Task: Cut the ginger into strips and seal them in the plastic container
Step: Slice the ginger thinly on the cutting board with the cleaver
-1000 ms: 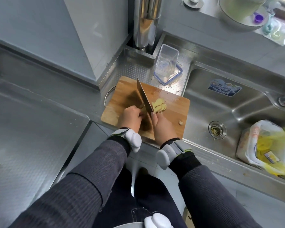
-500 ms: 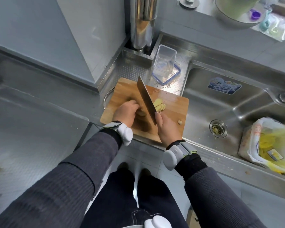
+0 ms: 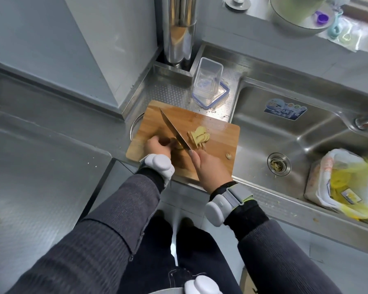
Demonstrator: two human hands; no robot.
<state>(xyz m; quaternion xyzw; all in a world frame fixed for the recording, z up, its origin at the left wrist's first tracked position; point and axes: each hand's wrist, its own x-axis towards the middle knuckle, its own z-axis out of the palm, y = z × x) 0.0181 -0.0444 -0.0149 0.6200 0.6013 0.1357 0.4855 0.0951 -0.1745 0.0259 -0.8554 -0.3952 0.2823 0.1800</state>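
Steel knife in right hand points far-left, left hand holding ginger.

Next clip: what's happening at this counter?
A person is slicing ginger on a wooden cutting board. The right hand grips the knife, its blade angled down toward the board. The left hand holds the uncut ginger piece just left of the blade. A pile of slices lies to the blade's right. The plastic container stands open behind the board on its blue-rimmed lid, with no ginger visible in it.
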